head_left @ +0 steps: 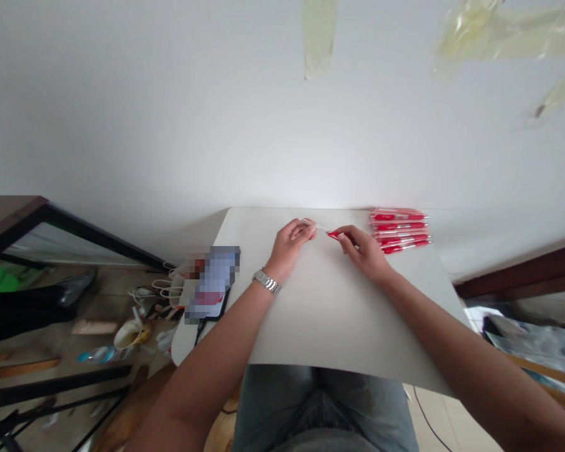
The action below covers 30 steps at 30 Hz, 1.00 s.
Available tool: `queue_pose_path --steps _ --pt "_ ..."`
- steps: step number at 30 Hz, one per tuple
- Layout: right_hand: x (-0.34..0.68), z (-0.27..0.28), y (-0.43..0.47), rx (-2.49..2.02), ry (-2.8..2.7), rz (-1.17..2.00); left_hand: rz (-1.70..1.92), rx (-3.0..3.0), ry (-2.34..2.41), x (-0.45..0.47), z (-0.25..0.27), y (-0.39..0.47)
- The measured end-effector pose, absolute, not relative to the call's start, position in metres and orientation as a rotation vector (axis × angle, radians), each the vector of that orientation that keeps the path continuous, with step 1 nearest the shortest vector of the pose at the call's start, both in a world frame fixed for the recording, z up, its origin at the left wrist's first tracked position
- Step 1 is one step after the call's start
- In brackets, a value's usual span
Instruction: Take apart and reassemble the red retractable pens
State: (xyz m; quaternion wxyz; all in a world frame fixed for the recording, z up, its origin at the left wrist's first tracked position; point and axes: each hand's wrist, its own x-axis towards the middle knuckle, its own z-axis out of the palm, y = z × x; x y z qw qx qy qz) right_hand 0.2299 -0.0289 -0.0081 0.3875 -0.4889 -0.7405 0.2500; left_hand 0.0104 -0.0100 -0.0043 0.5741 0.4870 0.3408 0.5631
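Over the far part of the white table (320,314), my left hand (289,242) pinches a thin, clear, tube-like pen piece (321,227). A metal watch is on that wrist. Across a small gap, my right hand (361,248) is closed on a red pen part (333,235) between thumb and fingers. The clear piece reaches toward the red part; whether they touch I cannot tell. To the right of my right hand lies a row of several red pens (400,230) with clear ends, side by side.
A phone (214,282), its screen blurred out, lies at the table's left edge with a cable attached. The white wall (263,125) stands right behind the table. On the floor at left are a cup (127,336), a bottle (96,355) and a person's shoe (76,289).
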Motion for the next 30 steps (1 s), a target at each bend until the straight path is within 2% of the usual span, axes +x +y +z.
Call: queue_pose_path --steps 30 --pt "0.2319 -0.0091 -0.0298 -1.167 -1.966 0.552 1.324 1.323 0.831 0.006 -0.0031 -0.0098"
